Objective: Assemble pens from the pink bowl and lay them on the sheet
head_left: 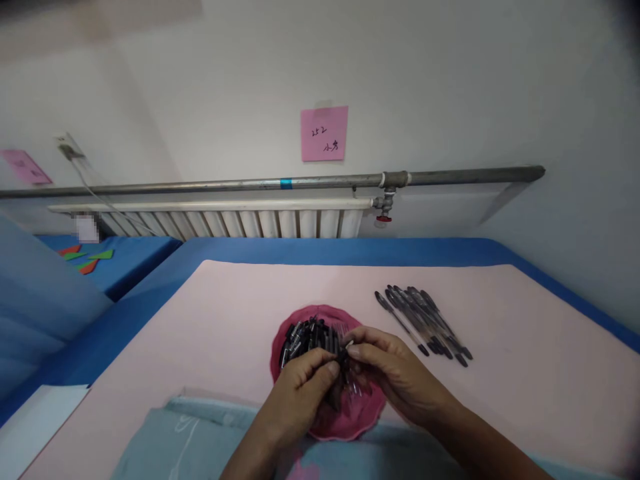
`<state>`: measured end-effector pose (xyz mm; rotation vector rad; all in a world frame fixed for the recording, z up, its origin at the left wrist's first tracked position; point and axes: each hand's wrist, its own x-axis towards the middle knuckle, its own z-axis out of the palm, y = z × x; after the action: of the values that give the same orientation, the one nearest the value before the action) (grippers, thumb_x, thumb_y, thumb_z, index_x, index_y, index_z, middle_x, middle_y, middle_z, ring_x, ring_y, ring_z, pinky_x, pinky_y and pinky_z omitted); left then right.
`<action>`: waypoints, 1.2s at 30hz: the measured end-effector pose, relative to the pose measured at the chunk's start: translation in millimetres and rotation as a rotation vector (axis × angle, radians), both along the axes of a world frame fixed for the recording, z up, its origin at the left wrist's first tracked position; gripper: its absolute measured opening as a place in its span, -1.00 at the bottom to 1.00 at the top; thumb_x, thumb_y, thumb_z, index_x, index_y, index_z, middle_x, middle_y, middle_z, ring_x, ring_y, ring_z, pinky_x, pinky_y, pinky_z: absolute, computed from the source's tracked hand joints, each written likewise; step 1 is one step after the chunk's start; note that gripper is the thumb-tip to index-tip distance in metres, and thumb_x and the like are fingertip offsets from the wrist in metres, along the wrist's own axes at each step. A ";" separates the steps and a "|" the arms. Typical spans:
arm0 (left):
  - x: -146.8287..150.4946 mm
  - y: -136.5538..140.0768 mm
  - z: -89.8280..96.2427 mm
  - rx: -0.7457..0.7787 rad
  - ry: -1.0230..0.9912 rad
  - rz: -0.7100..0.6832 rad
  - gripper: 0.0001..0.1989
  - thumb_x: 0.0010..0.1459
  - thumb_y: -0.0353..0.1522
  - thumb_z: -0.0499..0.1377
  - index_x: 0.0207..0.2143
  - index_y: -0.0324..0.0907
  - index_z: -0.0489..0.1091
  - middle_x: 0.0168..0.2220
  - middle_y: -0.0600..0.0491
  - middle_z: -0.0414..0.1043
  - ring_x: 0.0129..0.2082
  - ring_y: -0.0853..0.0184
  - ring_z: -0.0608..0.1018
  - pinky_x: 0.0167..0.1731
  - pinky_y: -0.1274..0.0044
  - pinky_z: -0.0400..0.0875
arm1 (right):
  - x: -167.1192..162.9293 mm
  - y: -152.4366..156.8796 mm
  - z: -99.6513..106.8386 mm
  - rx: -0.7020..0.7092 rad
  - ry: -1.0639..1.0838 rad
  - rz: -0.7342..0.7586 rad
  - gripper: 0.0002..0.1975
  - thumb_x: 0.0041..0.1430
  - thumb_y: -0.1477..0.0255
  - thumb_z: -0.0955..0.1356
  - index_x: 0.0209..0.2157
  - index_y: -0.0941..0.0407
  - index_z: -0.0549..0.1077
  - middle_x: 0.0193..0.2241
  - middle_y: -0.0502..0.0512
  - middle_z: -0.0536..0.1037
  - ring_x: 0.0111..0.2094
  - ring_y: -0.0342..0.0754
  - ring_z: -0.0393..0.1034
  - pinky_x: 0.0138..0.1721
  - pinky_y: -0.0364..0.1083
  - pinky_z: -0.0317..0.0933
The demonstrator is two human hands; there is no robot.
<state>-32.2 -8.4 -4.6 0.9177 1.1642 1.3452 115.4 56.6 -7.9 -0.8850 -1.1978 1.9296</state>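
- Judging by how things lie, the work is partway: a bunch of whole-looking pens (425,317) lies on the pink-covered surface (530,333), while many loose black pen parts (300,340) remain in the pink basket (360,425).
- One piece seems to be in work now: a small dark pen part (343,355) sits between the fingertips, over the basket; whether it is one piece or two being joined is too small to tell.
- The left grip (306,381) is pinched on that part from one side, and the right grip (400,375) is pinched on it from the other.
- The pens are slim, dark at both ends, with greyish, seemingly see-through barrels; they lie slanted beside one another, partly overlapping, right of the basket, one slightly apart.
- The loose parts are short, black and glossy, heaped toward the basket's left side; clear slender pieces show near the hands.
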 end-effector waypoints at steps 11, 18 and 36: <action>3.9 0.3 -1.9 0.030 0.383 -0.124 -0.79 0.12 -0.28 0.06 -0.37 -0.13 0.47 -0.47 0.07 0.40 -0.43 0.34 0.38 -0.41 0.55 0.22 | -2.0 -4.3 1.2 0.072 -0.124 -0.108 -0.76 -0.11 0.33 0.46 -0.56 0.15 0.36 -0.70 -0.16 0.30 -0.66 -0.27 0.12 -0.61 -0.23 0.01; 4.0 0.1 -3.1 0.006 0.192 -0.141 -0.78 0.13 -0.26 0.06 -0.37 -0.16 0.45 -0.45 0.06 0.37 -0.43 0.35 0.36 -0.39 0.55 0.23 | -3.0 -3.1 -7.3 -0.035 0.060 -0.074 -0.78 -0.12 0.34 0.45 -0.39 0.15 0.49 -0.65 -0.08 0.39 -0.63 -0.22 0.18 -0.55 -0.19 0.06; 4.1 3.2 -5.7 -0.032 0.234 -0.183 -0.76 0.15 -0.25 0.03 -0.38 -0.22 0.38 -0.46 0.11 0.30 -0.44 0.42 0.31 -0.42 0.57 0.19 | -4.9 -4.4 -13.6 -0.038 0.060 -0.115 -0.76 -0.13 0.32 0.47 -0.40 0.15 0.49 -0.67 -0.08 0.38 -0.62 -0.21 0.19 -0.55 -0.19 0.07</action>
<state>-28.0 -5.2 -10.4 1.1531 1.2413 1.0901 110.5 52.2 -21.5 -0.8905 -1.0557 1.8785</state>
